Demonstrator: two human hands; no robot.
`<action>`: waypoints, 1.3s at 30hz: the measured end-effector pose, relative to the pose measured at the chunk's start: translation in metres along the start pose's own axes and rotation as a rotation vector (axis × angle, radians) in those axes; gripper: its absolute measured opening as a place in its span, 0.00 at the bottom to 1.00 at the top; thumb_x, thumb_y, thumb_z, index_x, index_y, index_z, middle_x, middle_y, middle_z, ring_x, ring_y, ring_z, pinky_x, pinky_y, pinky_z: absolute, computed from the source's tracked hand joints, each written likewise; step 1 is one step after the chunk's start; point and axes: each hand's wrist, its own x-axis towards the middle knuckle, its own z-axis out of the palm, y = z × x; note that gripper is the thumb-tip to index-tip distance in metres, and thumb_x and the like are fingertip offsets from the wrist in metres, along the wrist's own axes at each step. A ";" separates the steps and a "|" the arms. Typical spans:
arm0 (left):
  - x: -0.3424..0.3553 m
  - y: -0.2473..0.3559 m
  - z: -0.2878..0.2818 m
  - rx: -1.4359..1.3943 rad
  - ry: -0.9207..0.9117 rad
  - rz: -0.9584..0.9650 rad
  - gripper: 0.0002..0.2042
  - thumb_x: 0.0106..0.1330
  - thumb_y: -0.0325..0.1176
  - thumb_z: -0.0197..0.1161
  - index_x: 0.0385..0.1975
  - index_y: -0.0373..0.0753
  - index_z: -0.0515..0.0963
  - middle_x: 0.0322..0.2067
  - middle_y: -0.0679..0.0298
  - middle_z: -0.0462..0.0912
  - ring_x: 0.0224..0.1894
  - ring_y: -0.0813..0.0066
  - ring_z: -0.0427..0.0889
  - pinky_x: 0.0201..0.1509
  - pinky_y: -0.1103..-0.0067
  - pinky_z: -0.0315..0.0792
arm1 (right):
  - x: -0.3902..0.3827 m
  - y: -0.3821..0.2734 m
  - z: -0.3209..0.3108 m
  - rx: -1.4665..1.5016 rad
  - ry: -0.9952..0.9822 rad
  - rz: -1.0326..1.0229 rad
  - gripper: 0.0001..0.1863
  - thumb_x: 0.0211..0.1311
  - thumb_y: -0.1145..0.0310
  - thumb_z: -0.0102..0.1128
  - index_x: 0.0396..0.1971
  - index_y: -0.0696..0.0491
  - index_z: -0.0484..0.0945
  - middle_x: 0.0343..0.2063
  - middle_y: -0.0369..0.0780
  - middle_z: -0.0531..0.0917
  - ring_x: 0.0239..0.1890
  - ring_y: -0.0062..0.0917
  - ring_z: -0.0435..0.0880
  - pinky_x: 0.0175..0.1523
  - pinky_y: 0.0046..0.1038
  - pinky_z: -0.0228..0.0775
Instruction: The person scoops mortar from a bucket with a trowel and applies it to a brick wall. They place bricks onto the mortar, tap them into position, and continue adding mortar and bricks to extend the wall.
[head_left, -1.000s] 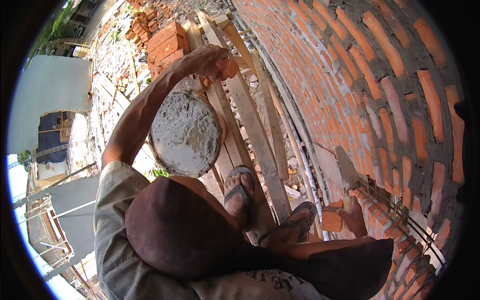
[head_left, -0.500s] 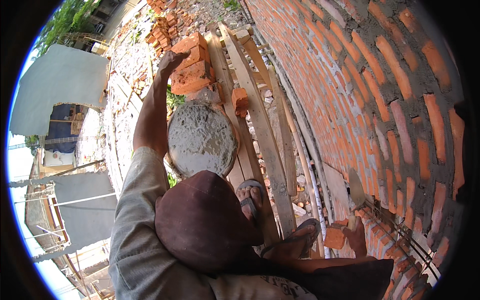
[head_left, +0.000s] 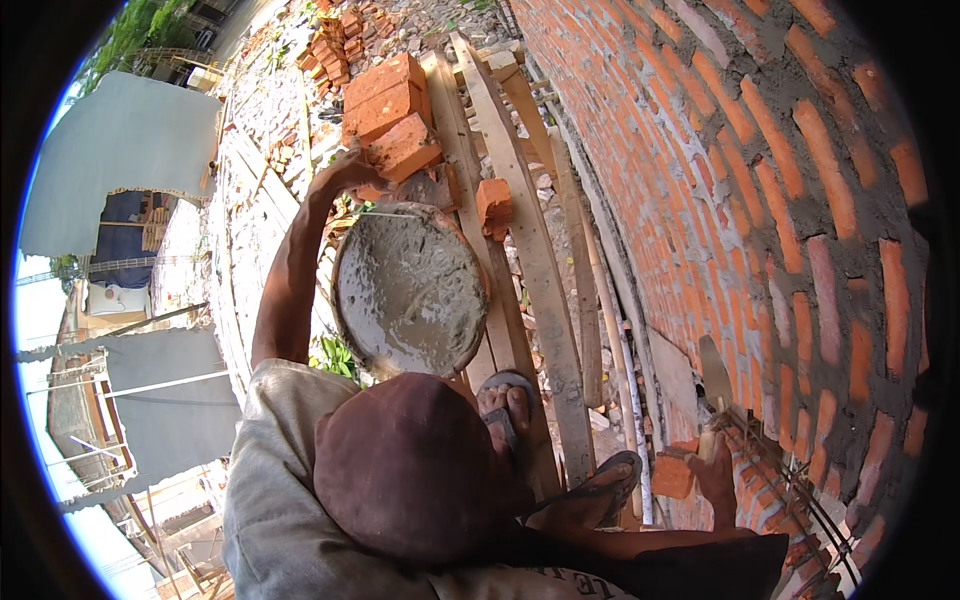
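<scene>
My left hand (head_left: 352, 174) is closed on the near end of an orange brick (head_left: 405, 148), which sits askew beside the brick stack (head_left: 385, 92) on the plank. Just nearer stands a round bucket of wet grey mortar (head_left: 410, 290). At the lower right, my right hand (head_left: 714, 472) is wrapped round the handle of a trowel (head_left: 714, 372), its blade pointing up beside the wall. A piece of brick (head_left: 672, 474) is against the fingers of that hand; whether they grip it too, I cannot tell.
A tall brick wall (head_left: 740, 170) with grey joints rises on the right. My sandalled feet (head_left: 503, 405) stand on narrow wooden planks (head_left: 530, 250). A broken brick (head_left: 494, 206) lies on them. Steel bars (head_left: 800, 490) jut out near my right hand. Rubble and bricks (head_left: 330, 55) lie beyond.
My left hand has moved nearer and down from the top of the stack to the near brick, which has turned out of line. My right hand still holds the trowel.
</scene>
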 end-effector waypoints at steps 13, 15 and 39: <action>-0.038 0.022 -0.012 0.566 0.358 0.326 0.36 0.26 0.34 0.80 0.41 0.37 0.69 0.32 0.54 0.79 0.38 0.53 0.77 0.43 0.67 0.70 | 0.003 -0.021 0.010 0.023 0.112 -0.143 0.22 0.49 0.71 0.64 0.42 0.60 0.66 0.32 0.44 0.77 0.33 0.27 0.76 0.39 0.34 0.71; -0.034 0.024 -0.027 0.400 0.357 0.278 0.36 0.29 0.32 0.79 0.45 0.35 0.70 0.36 0.51 0.79 0.41 0.53 0.78 0.45 0.67 0.71 | 0.000 -0.024 0.007 -0.014 0.048 -0.021 0.31 0.50 0.68 0.64 0.51 0.60 0.59 0.43 0.47 0.71 0.44 0.31 0.70 0.48 0.34 0.66; 0.056 0.067 -0.034 0.655 0.025 0.178 0.62 0.28 0.30 0.76 0.70 0.40 0.42 0.69 0.50 0.50 0.71 0.53 0.49 0.72 0.68 0.51 | 0.018 -0.016 0.013 -0.045 0.040 -0.138 0.22 0.47 0.70 0.62 0.42 0.61 0.66 0.31 0.46 0.76 0.33 0.29 0.76 0.38 0.36 0.70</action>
